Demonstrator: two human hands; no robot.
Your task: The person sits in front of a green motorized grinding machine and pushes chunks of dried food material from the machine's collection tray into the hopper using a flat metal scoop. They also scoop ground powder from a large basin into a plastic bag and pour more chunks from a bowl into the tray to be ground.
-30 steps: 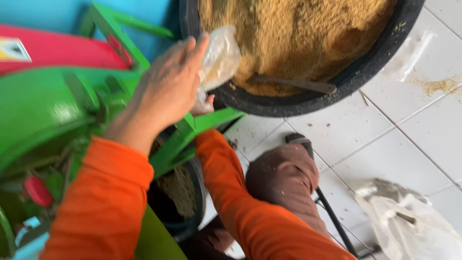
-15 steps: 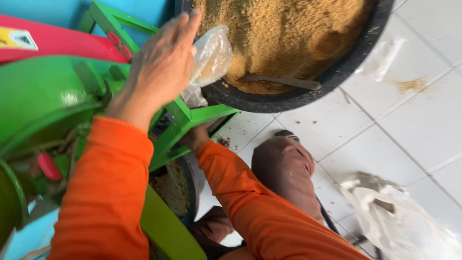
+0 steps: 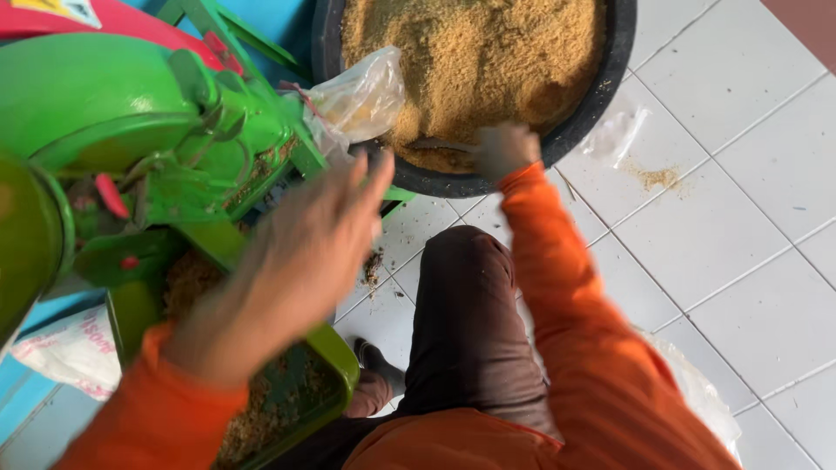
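Right hand (image 3: 503, 150) now reaching into basin (image 3: 610, 83), left hand (image 3: 300, 261) raised, fingers spread

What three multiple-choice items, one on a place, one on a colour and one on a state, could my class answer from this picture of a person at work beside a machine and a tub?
1. Where is the right hand?
A. at the near rim of the black tub
B. on the white tiled floor
C. on the knee

2. What colour is the machine?
A. yellow
B. green
C. grey

3. How does the left hand stand?
A. shut on a bag
B. flat on the floor
C. open with fingers spread, holding nothing

Answers: 1 A, the hand reaches the rim by the brown meal. 2 B, its housing and frame are green. 3 C, the fingers are apart and bare above the machine.
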